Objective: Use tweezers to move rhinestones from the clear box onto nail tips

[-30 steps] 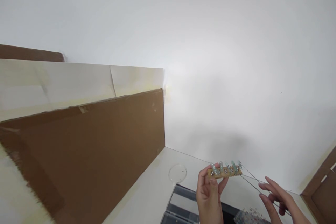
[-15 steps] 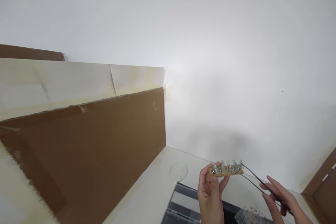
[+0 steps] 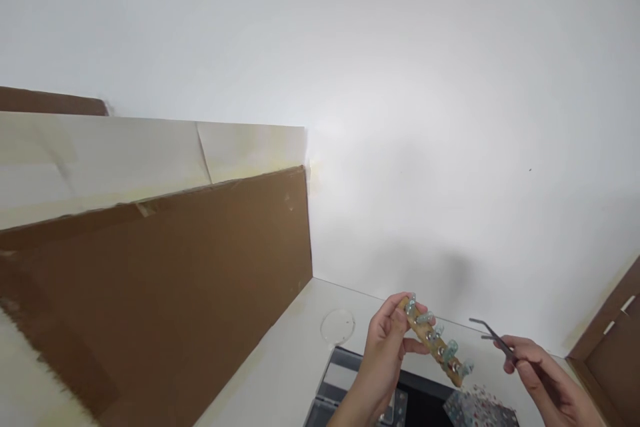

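My left hand (image 3: 385,347) grips the upper end of a narrow yellowish strip (image 3: 434,341), which slants down to the right. Several pale green, glossy nail-like pieces (image 3: 451,349) stand out from it, with small silvery studs between them. My right hand (image 3: 543,373) is closed on dark bent-tip tweezers (image 3: 501,343). Their two tips are apart, point left and touch nothing, to the right of the strip.
A clear round disc (image 3: 337,327) lies on the white table (image 3: 285,340). Below my hands are a dark case (image 3: 340,370) and a pile of tiny glittering bits (image 3: 481,407). Brown cardboard panels stand at left (image 3: 200,280) and right (image 3: 613,353), before a white wall.
The strip has turned from nearly level to a steep slant, its right end now low. The tweezers have come away from its right end, and my left hand has turned and shifted left.
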